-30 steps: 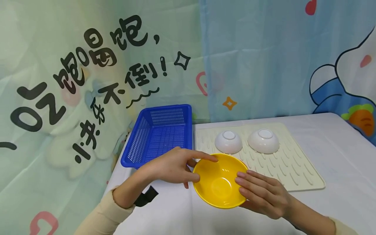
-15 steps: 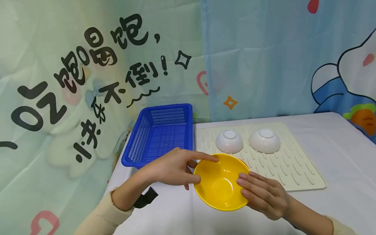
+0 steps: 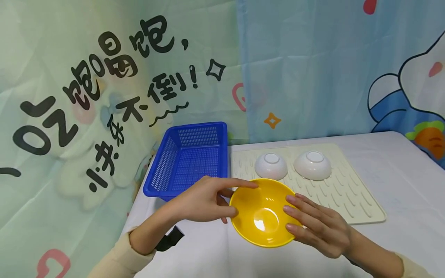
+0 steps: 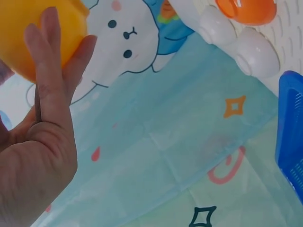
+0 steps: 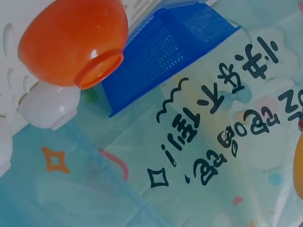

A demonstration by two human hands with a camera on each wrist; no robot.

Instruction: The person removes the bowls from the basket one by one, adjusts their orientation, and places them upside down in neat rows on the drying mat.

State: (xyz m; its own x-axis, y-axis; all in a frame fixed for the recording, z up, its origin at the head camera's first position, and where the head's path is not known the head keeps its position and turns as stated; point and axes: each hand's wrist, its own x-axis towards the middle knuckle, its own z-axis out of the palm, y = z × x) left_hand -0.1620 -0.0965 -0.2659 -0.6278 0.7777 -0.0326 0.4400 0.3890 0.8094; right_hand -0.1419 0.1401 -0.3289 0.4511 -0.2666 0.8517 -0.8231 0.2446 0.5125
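Note:
A yellow bowl (image 3: 265,216) is held between both hands, tilted so its glossy inside faces the head camera. My left hand (image 3: 208,199) grips its left rim, the thumb and index finger at the near side and other fingers behind. In the left wrist view, fingers of the left hand (image 4: 52,90) lie along the outside of the yellow bowl (image 4: 16,40). Fingers of my right hand (image 3: 320,226) reach over the right rim onto the inner wall; its thumb is hidden. Only a sliver of the yellow bowl (image 5: 298,168) shows in the right wrist view.
Two white bowls (image 3: 271,166) sit upside down on a cream ridged mat (image 3: 359,208). An orange bowl (image 5: 75,42) also rests upside down there, hidden from the head view. Left of the mat stands a blue slotted basket (image 3: 226,154). Printed curtains (image 3: 306,77) hang behind the white-covered table.
The yellow bowl has shifted slightly right. My right hand has moved a little right and its fingers have spread apart on the inner wall. The left hand keeps nearly the same hold.

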